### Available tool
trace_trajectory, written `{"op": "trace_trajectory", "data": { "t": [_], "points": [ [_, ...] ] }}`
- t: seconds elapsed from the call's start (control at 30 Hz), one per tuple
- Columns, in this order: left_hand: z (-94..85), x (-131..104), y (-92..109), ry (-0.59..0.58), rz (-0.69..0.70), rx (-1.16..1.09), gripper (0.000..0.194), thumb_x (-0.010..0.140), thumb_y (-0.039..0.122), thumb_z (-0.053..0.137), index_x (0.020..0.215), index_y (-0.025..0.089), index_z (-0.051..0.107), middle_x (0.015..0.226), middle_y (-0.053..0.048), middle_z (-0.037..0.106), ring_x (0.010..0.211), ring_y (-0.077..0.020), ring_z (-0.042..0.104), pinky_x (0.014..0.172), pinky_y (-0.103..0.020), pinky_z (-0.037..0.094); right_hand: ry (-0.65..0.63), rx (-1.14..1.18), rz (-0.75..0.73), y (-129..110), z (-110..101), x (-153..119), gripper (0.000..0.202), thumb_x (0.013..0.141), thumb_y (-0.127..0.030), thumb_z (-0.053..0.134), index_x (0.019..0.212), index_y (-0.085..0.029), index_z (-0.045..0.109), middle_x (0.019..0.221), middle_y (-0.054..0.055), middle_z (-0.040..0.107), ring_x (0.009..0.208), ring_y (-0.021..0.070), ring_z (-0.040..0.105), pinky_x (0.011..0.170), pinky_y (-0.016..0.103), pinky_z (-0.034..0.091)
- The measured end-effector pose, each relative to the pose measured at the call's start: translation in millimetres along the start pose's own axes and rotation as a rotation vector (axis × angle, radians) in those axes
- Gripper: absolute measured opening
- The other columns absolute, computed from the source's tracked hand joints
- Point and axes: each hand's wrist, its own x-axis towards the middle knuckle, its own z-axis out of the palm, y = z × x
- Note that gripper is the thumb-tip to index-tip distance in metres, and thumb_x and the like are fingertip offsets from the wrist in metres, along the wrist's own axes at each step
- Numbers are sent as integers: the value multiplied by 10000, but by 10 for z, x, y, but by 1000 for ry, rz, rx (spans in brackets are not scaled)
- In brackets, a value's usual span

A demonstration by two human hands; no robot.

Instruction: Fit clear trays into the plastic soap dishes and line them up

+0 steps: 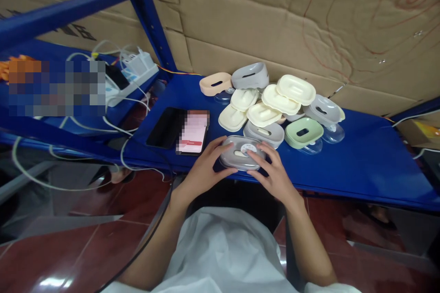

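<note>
A grey oval box with a clear lid point(237, 159) and a round white sticker is at the table's front edge. My left hand point(209, 165) grips its left end, thumb at the near side and fingers on top. On the right end, my right hand point(271, 169) holds it the same way, with fingertips near the sticker. Just beyond lies another grey oval piece point(266, 133), beside a green one point(304, 132). Cream oval pieces point(264, 114) are heaped behind them, partly overlapping.
Left of the box, two phones lie on the blue table point(360, 160), one dark point(165, 127), one lit point(195, 132). A peach piece point(216, 83) and grey pieces point(250, 76) sit at the back. A power strip point(134, 78) with white cables is on the left shelf.
</note>
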Motion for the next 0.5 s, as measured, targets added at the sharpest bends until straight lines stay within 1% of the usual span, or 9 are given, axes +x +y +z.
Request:
{"op": "trace_trajectory", "data": {
  "t": [0.1, 0.17, 0.2, 0.27, 0.33, 0.37, 0.43, 0.5],
  "points": [
    [-22, 4, -10, -7, -15, -15, 633, 919, 408, 833, 1489, 346, 566, 1623, -86, 511, 1515, -303, 523, 1281, -514, 427, -50, 7, 49, -15, -1, 10, 685, 1024, -387, 698, 1647, -429, 417, 1747, 90, 298, 1633, 332, 319, 1301, 586, 388],
    [-37, -5, -4, -17, -17, -16, 620, 923, 426, 825, 1484, 345, 574, 1620, -87, 520, 1512, -307, 527, 1280, -521, 426, -60, 0, 71, -39, 11, -9, 691, 1032, -379, 683, 1660, -420, 396, 1793, 83, 214, 1645, 336, 296, 1302, 579, 386],
    [-43, -13, 5, -32, -17, -16, 638, 925, 434, 822, 1500, 347, 560, 1627, -88, 518, 1516, -309, 524, 1280, -523, 427, -52, -10, 71, -52, 15, -34, 688, 1039, -367, 672, 1663, -420, 388, 1797, 80, 209, 1645, 332, 299, 1301, 573, 391],
    [-51, -31, 31, -78, -15, -10, 734, 926, 458, 817, 1571, 355, 482, 1652, -89, 509, 1529, -308, 511, 1281, -520, 427, -22, -41, 63, -71, -3, -130, 686, 1042, -346, 668, 1663, -421, 389, 1792, 77, 236, 1636, 329, 323, 1292, 566, 409],
    [-46, -46, 58, -129, -9, 23, 810, 941, 485, 795, 1634, 363, 392, 1669, -85, 502, 1539, -302, 502, 1279, -515, 433, 6, -85, 77, -71, -67, -302, 694, 1034, -333, 679, 1661, -417, 396, 1787, 78, 251, 1626, 339, 345, 1279, 570, 430],
    [-38, -50, 67, -142, -5, 51, 805, 961, 493, 768, 1648, 365, 370, 1669, -83, 506, 1536, -298, 506, 1274, -514, 441, 17, -109, 97, -61, -119, -418, 698, 1031, -325, 682, 1661, -413, 398, 1786, 79, 256, 1621, 345, 355, 1273, 573, 439],
    [-9, -51, 73, -134, -3, 116, 725, 1008, 495, 701, 1647, 366, 384, 1649, -80, 532, 1511, -294, 536, 1251, -511, 471, 55, -161, 160, -19, -252, -693, 690, 1027, -321, 682, 1655, -407, 411, 1783, 80, 267, 1609, 357, 377, 1257, 578, 463],
    [32, -40, 69, -101, 5, 176, 633, 1038, 487, 651, 1621, 360, 440, 1610, -82, 570, 1467, -295, 580, 1216, -509, 507, 115, -214, 244, 54, -408, -993, 660, 1027, -339, 676, 1641, -397, 440, 1776, 84, 285, 1596, 371, 397, 1238, 589, 485]
  ]
}}
